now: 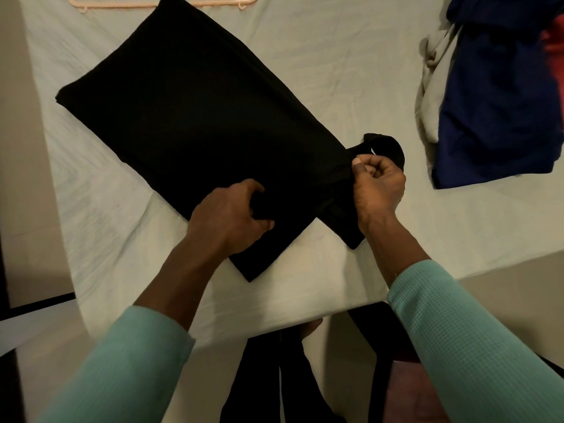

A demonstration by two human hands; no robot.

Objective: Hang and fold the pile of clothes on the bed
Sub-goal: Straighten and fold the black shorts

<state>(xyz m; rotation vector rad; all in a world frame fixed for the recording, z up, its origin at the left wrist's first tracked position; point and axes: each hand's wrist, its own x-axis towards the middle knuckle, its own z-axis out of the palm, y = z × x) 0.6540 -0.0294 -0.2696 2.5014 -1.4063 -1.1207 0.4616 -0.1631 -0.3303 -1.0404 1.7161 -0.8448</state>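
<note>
Folding is in hand on the black garment, which is spread diagonally across the middle of the frame on the bed, its far end reaching toward the top. Its near part is gripped by the left hand, low of centre, with the fingers curled into the cloth. At centre right the fabric is pinched between the thumb and curled fingers of the right hand, just below a looped strap that sticks out past the body of the garment.

For a tidy fold, the strap is best tucked inward first, so that nothing loose is left outside the rectangle. The two held points should then be kept level, lifted together, carried over toward the far edge and smoothed flat.

The pile of dark blue, grey and red clothes is heaped at the upper right, well apart. A pink hanger is seen at the top edge, by the garment's far corner.
</note>
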